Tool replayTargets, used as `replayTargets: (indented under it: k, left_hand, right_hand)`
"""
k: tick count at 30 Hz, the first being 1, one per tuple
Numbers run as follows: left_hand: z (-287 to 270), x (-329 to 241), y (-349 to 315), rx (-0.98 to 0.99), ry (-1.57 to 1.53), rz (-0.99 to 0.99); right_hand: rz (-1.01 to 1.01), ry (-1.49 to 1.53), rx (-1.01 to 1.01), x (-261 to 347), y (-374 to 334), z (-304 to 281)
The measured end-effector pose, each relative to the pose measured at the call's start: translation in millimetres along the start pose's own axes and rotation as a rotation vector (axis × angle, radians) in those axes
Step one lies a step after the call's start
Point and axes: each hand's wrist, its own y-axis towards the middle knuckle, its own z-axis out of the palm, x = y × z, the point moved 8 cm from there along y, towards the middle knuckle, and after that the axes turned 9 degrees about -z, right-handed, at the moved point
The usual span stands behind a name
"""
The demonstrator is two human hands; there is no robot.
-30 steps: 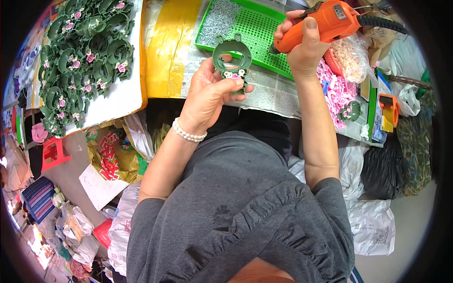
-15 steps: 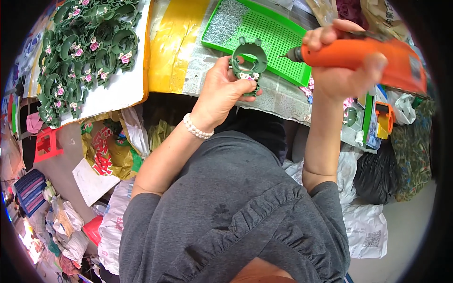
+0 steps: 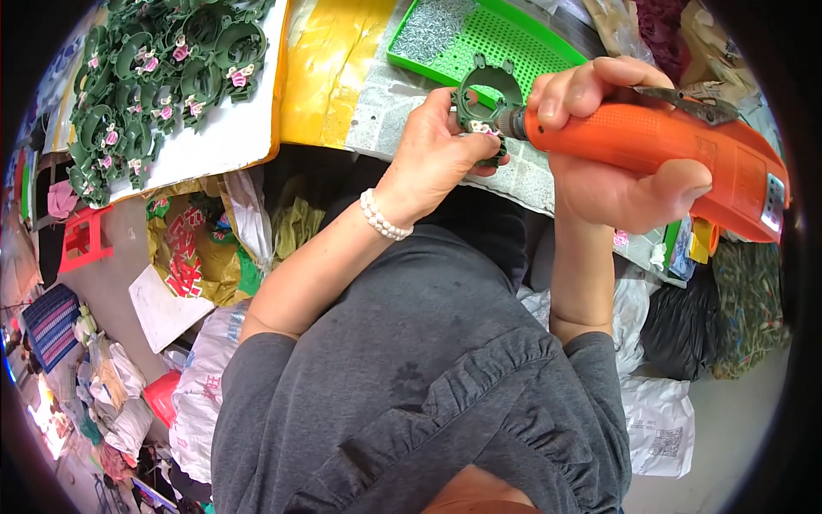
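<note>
My left hand [image 3: 435, 152] grips a dark green plastic ring-shaped piece [image 3: 469, 111] by its lower end, thumb in front. Small white and pink flowers [image 3: 484, 128] decorate it just above my thumb. Wrapped around an orange electric screwdriver [image 3: 646, 135] is my right hand [image 3: 591, 184], its thumb sticking out toward me. The screwdriver's dark nose [image 3: 512, 123] is against the right side of the green piece, beside the flowers. Its bit tip is hidden there.
Behind the piece lies a bright green perforated tray [image 3: 522, 53] with a heap of small silver screws [image 3: 432, 30] at its left end. Many similar flowered green pieces [image 3: 137, 103] cover a white board [image 3: 231, 137] at the left. Bags [image 3: 681, 330] sit below the table at right.
The screwdriver has come left and down, from apart to against the green piece. My left hand and the piece have shifted slightly right within the view.
</note>
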Motion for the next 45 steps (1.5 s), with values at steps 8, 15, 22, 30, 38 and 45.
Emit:
replayTargets:
  k: [8,15,22,30,38,45]
  left_hand:
    - [-2,0,1,-0.006,-0.007,-0.005]
    - [0,-2,2,-0.021,-0.018,-0.002]
    - [-1,0,1,-0.091,-0.071,0.056]
    - [-5,1,1,-0.025,-0.132,0.022]
    - [-23,-4,-14,-0.09,-0.054,0.045]
    - [-77,-47,-95,-0.363,0.016,0.364]
  right_hand:
    - [-0.012,-0.018,-0.015,-7,-3,-3]
    - [-0.013,-0.045,-0.039,-15,-8,-7]
    - [0.003,0.044,-0.025,-19,-14,3]
    - [-0.006,0.086,0.16,-8,-6,13]
    - [0.001,0.161,-0.121,-1,10,-35]
    - [0.173,-0.165,-0.334,-22,-8,-107]
